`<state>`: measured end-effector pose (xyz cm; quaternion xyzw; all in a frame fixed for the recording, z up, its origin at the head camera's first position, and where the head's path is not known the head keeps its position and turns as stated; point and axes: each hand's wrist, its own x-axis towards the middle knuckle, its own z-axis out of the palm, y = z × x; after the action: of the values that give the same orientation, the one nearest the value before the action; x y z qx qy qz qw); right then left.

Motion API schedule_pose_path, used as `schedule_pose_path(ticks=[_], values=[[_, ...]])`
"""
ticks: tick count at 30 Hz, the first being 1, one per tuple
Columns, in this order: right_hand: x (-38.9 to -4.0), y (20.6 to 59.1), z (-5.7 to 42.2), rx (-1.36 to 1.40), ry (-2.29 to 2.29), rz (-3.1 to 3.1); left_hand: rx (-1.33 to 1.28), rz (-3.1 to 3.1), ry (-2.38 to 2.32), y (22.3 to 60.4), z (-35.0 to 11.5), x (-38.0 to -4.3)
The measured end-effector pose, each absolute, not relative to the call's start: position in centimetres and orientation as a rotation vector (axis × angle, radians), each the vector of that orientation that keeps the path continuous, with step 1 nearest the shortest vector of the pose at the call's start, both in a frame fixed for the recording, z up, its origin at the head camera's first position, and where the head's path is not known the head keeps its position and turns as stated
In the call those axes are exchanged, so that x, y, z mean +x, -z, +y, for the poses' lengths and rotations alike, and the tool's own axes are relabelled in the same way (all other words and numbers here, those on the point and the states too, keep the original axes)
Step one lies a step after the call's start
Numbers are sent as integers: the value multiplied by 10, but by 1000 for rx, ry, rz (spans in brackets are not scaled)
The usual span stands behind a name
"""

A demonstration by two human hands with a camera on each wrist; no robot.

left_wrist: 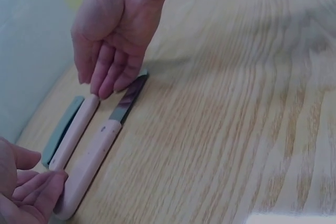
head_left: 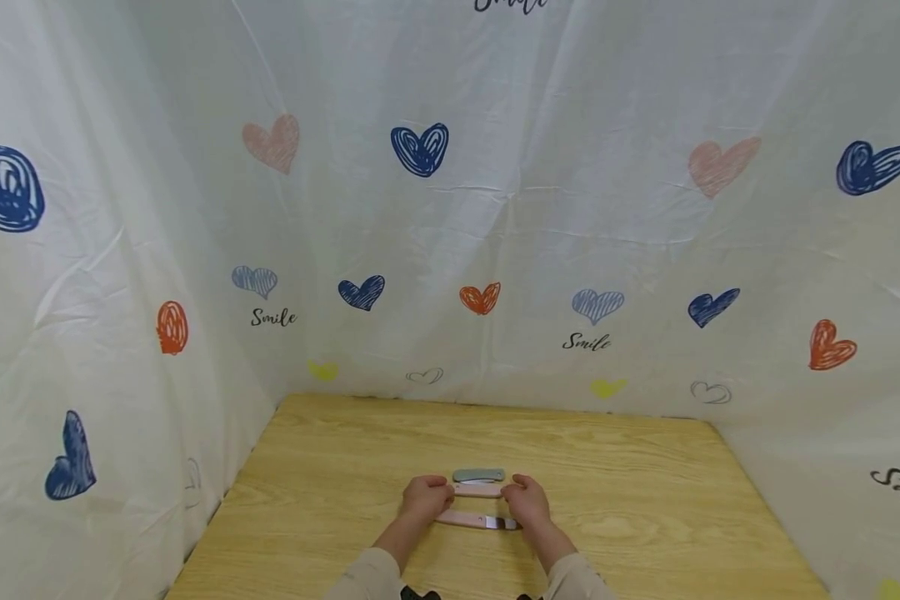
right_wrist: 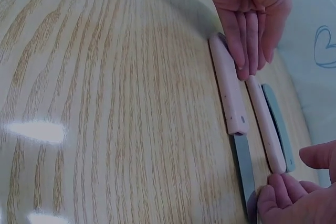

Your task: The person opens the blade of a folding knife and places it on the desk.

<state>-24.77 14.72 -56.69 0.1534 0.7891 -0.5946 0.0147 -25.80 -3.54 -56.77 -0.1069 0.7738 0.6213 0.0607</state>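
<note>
A slim pink-handled folding knife [head_left: 478,491] lies crosswise on the table between both hands. At its left end my left hand [head_left: 426,497] touches it with the fingertips, thumb held apart. My right hand [head_left: 527,500] does the same at the opposite end, its thumb [right_wrist: 314,156] also lifted off the handle. Just beyond lies a grey-green folding knife [head_left: 478,475], parallel and very close, with a thin silver strip showing between the two. Nearer the body rests a pink-handled knife [left_wrist: 88,166] with its metal blade [right_wrist: 244,169] out, pointing right.
The wood-grain table [head_left: 630,500] carries all three knives. A white curtain [head_left: 495,233] printed with hearts and "Smile" encloses the back and both sides, meeting the table's far edge.
</note>
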Motion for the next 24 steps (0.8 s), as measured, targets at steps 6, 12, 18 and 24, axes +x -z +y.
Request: schedule_pose_path(ticks=[6,12,18,24], values=[[-247,569,144,485,1916,2434,-331,2346,-1907,565,-31,-256],[-247,569,139,562,1925,2492,-366,2406,-1913,565,-29,-254],[-246,571,137,605,1890,2580,-375,2460,-1879,565,-29,-252],[-249,574,139,505,1999,2509,-352,2546,-1781,565,-31,-250]])
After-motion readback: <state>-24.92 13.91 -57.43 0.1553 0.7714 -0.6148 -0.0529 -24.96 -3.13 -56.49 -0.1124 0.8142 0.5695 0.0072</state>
